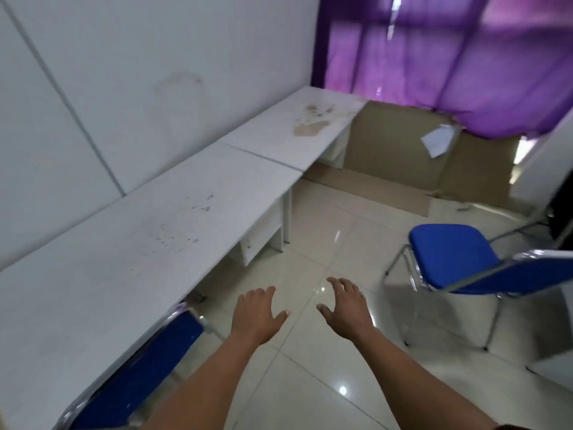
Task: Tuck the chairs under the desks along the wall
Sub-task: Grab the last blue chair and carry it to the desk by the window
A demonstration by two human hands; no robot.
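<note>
Two white desks stand end to end along the left wall: the near desk and the far desk. One blue chair sits pushed in at the near desk, only its backrest showing at the desk's edge. A second blue chair with a chrome frame stands out on the tiled floor to the right, away from the desks. My left hand and my right hand are both stretched forward over the floor, fingers spread, holding nothing. They hover between the two chairs and touch neither.
Flattened cardboard leans against the back wall and lies on the floor under a purple curtain. A white drawer unit sits under the near desk. A dark object stands at the right edge. Glossy tiled floor lies between desks and chair.
</note>
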